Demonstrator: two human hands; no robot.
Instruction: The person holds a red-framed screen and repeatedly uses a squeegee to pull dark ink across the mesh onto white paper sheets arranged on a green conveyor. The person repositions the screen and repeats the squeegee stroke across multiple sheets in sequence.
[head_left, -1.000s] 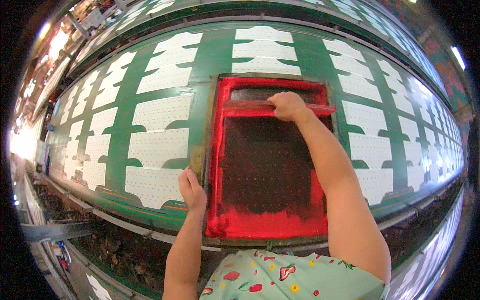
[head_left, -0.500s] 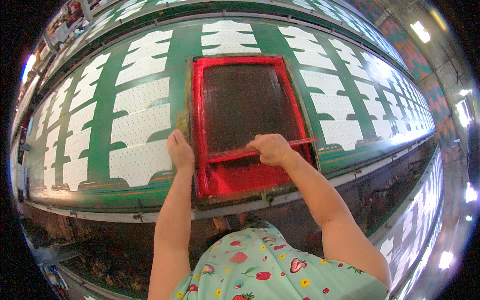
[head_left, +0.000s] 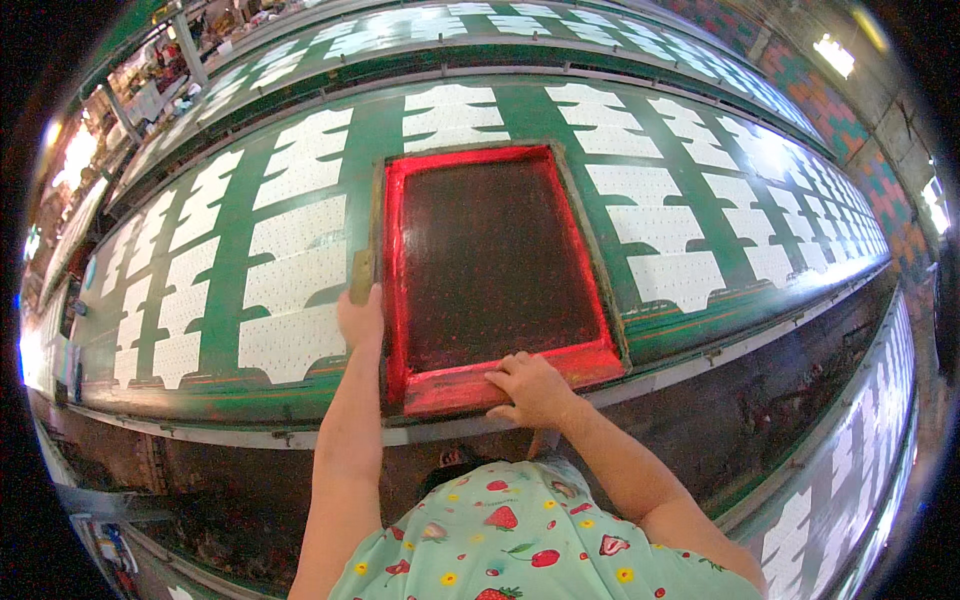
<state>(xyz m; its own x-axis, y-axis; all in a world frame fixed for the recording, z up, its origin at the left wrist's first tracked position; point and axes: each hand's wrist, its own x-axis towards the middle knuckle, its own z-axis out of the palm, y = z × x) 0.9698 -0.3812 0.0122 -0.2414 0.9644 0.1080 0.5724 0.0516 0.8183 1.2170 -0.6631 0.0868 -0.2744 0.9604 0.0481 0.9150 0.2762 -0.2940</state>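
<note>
A screen-printing frame [head_left: 588, 235] lies on the long green table, its dark mesh [head_left: 480, 260] bordered by bright red ink. My left hand [head_left: 360, 318] is closed at the frame's left side, around a pale yellowish handle [head_left: 362, 268] that sticks out above the fingers. At the near end of the screen my right hand [head_left: 532, 388] is closed over a red-smeared squeegee [head_left: 450, 378]. The squeegee lies across the red band of ink, and its outline blends into it. The palm side of both hands is hidden.
White dotted fabric pieces [head_left: 295, 235] lie in rows on the green table [head_left: 225, 260], left and right of the frame. A metal rail [head_left: 690, 368] runs along its near edge. More tables with white pieces stand beyond [head_left: 450, 30] and at the lower right.
My right hand has drawn the squeegee toward me, from the lower mesh to the frame's near end. My left hand stays at the frame's left side. The view has shifted slightly.
</note>
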